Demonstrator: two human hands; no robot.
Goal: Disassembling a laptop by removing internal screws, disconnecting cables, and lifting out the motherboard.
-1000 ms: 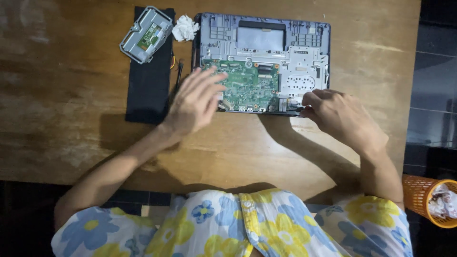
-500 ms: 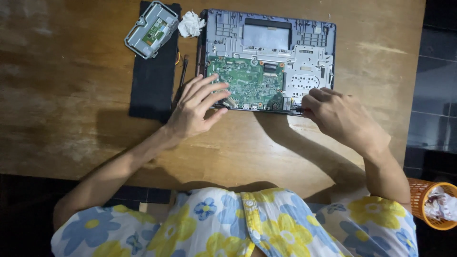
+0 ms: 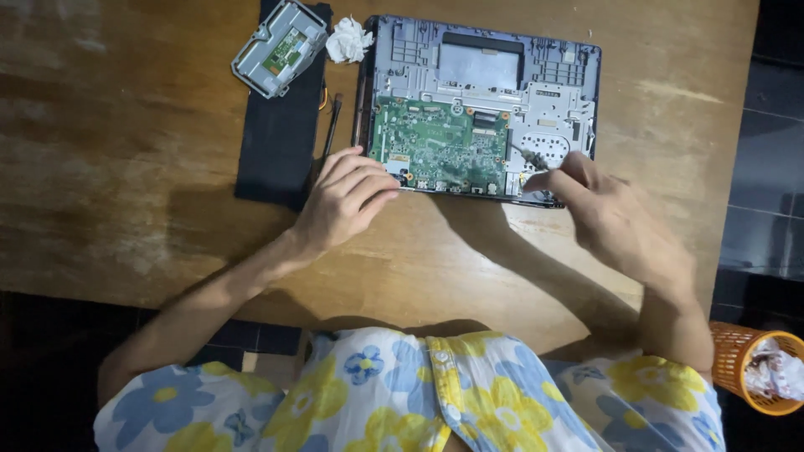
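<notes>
Leftmost, I see a grey metal part (image 3: 279,48) on a black mat (image 3: 276,138) near the desk's (image 3: 126,184) far edge. My left hand (image 3: 343,201), fingers loosely curled and holding nothing, rests at the opened laptop's (image 3: 481,109) near-left corner; my right hand (image 3: 611,213) pinches a screwdriver (image 3: 529,157) over it.
</notes>
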